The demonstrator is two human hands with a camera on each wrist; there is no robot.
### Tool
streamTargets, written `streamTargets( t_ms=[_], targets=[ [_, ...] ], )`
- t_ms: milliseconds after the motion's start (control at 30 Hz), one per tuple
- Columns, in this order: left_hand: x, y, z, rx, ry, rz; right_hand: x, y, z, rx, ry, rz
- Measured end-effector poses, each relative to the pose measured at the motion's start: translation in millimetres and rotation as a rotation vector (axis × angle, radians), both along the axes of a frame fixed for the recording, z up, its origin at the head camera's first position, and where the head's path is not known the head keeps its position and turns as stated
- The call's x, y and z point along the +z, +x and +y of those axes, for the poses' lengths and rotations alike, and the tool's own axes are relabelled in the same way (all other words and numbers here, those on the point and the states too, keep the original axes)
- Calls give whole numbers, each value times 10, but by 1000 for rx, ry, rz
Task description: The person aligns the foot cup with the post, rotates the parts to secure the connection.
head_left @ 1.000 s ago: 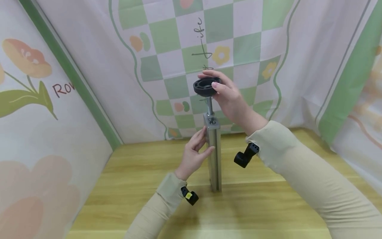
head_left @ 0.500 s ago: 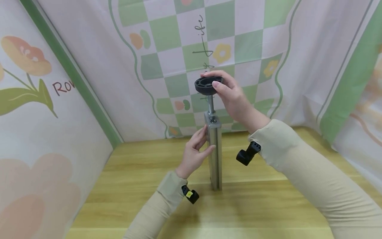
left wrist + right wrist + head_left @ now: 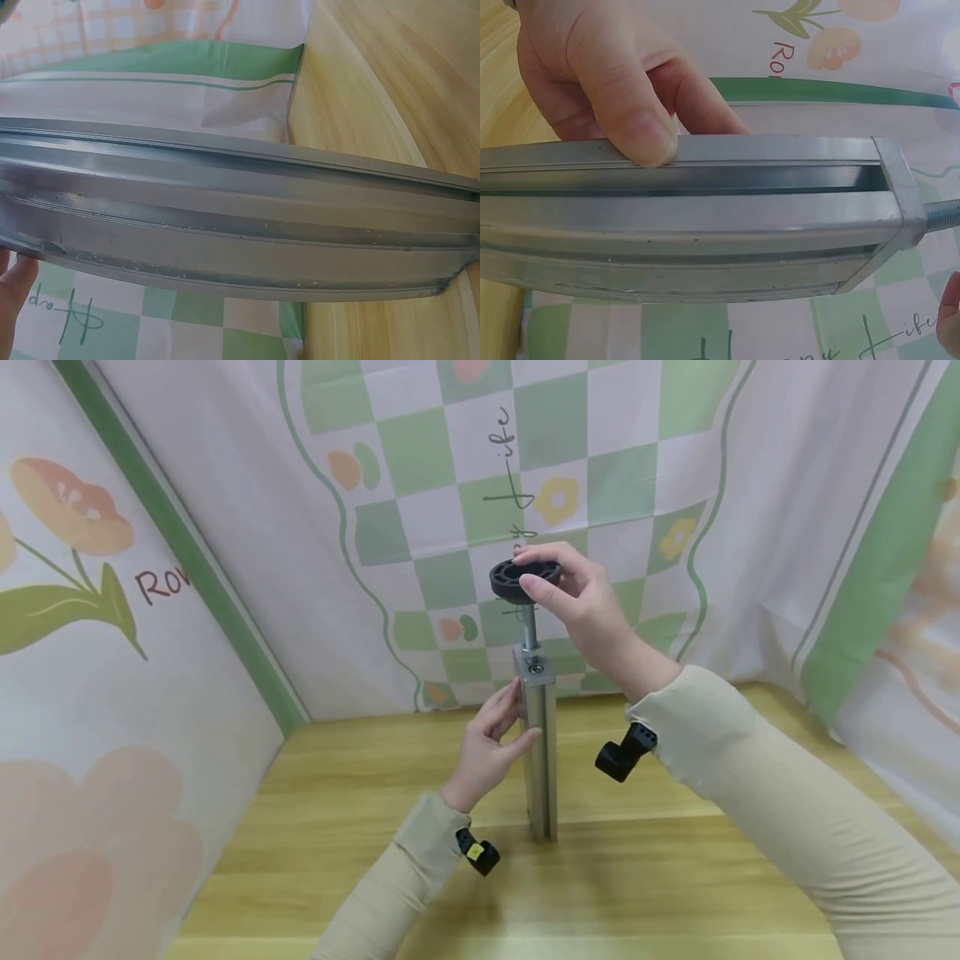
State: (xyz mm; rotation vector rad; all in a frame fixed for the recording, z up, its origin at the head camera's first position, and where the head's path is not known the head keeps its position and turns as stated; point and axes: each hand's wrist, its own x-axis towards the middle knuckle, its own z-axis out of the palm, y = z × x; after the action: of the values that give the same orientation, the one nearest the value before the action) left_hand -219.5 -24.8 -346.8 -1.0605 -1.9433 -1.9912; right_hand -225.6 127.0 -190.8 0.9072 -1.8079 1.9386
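Metal profile (image 3: 542, 760) seems stiff, weighty; best held where left hand (image 3: 484, 752) grips its sides. Right hand (image 3: 588, 602) pinches black foot (image 3: 510, 591).

In the head view, dark cursive lettering (image 3: 509, 485), "Happy Life" across all views, stands at twelve o'clock on green-and-white checked cloth (image 3: 551, 422), and red letters (image 3: 167, 583) beginning "Ro" between nine and ten o'clock on white flower-printed cloth (image 3: 142, 710).
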Motion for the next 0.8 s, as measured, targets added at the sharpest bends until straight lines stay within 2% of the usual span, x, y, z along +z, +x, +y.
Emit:
streamTargets(
  t_ms=[167,233,400,800],
  targets=[
    [2,8,0,-1,0,5,21,21,0,-123,51,6],
    [2,9,-2,-2,2,8,32,30,-12,-189,86,22],
    [6,8,-4,-3,1,11,48,42,-50,-288,131,69],
    [-10,-9,2,-4,6,20,34,42,-113,-413,121,141]
  ],
)
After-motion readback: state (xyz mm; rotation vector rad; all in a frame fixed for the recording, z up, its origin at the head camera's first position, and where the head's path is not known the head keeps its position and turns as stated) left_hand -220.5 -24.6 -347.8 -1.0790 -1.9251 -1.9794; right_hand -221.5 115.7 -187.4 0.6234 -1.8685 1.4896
